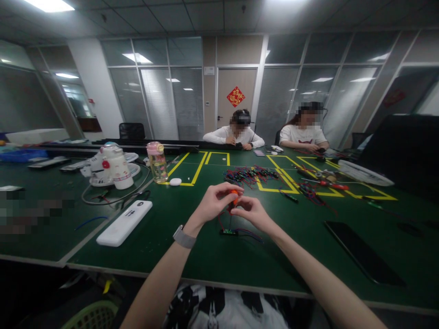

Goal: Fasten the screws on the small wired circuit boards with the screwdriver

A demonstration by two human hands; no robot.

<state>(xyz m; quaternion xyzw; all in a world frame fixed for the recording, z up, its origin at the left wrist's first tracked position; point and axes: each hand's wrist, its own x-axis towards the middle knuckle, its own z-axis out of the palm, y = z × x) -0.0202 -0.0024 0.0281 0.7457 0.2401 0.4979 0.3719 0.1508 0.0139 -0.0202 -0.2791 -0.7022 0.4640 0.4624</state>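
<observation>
My left hand (216, 201) is closed around the top of a screwdriver (234, 196) with an orange-red handle. Lower on the same handle, my right hand (253, 213) pinches it with thumb and fingers. The screwdriver stands nearly upright, its thin shaft pointing down at a small green circuit board (229, 232) with red and dark blue wires. Whether the tip touches the board is too small to tell.
Beyond my hands lies a pile of wired boards (250, 174). A white power bank (125, 224) rests at left, a dark phone (363, 251) at right. Bottles (157, 162) stand far left. Red-handled pliers (332, 185) lie at right. Two people sit across the table.
</observation>
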